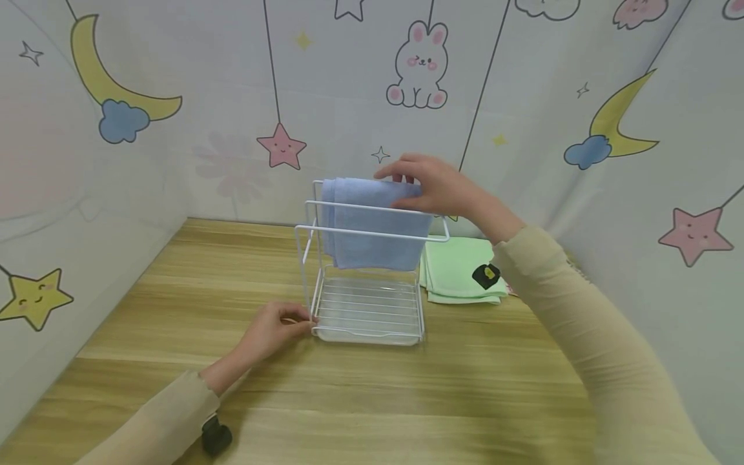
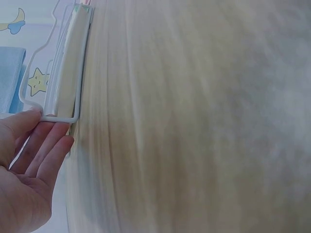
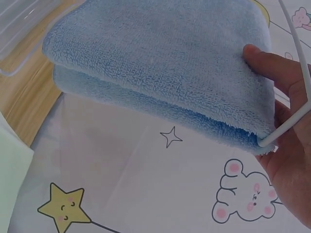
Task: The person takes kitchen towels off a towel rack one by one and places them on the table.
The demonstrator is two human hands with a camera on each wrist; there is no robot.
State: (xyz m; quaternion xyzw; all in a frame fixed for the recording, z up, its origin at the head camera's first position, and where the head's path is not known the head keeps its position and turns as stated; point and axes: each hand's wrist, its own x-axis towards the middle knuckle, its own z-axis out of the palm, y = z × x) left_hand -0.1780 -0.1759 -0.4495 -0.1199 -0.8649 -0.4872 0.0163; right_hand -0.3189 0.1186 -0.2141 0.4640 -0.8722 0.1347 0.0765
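A white wire towel rack (image 1: 372,234) stands on the table, with three top bars and a clear tray (image 1: 366,310) at its base. Over its rear bar hangs a folded light-blue towel (image 1: 378,223), its two layers showing in the right wrist view. The right hand (image 1: 438,184) pinches the towel's upper right edge, thumb (image 3: 265,60) on the near face and fingers behind, partly hidden. Down at the rack's front left corner, the left hand (image 1: 276,329) holds the base wire between thumb and fingertips, which the left wrist view shows closely (image 2: 34,160).
Folded light-green towels (image 1: 462,268) lie on the wooden table (image 1: 232,271) right of the rack, partly behind the right forearm. A printed cloth (image 1: 349,77) with stars, moons and a rabbit surrounds the table at the back and sides.
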